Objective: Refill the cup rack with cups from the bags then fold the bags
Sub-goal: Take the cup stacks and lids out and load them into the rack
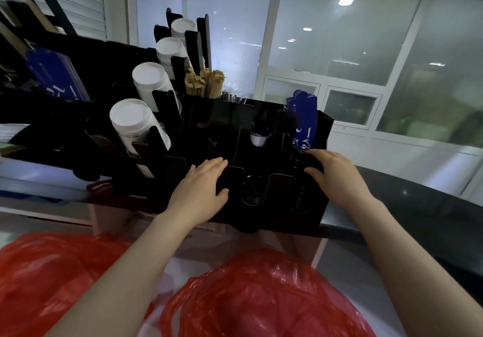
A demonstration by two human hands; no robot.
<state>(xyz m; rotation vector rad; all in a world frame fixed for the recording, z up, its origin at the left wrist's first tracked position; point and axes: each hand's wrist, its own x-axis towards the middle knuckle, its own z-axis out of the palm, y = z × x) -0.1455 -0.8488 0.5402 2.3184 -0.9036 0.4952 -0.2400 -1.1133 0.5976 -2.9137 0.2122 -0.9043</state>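
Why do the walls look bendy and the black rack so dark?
In the head view, the wide lens curves the window frames at the edges; the black rack is dim against bright glass with ceiling-light reflections; the top-left corner is blurred; both hands, left and right, look sharp.

Wooden sticks [205, 82] stood bunched upright behind blue sleeves [303, 120]. A dark counter [418, 206] curved away right, beneath frosted windows [339, 39] reflecting ceiling lights.

Cup stacks [142, 125] stand in the rack [261, 169], left of the stirrers [205, 82]; bags [261, 297] lie before it.
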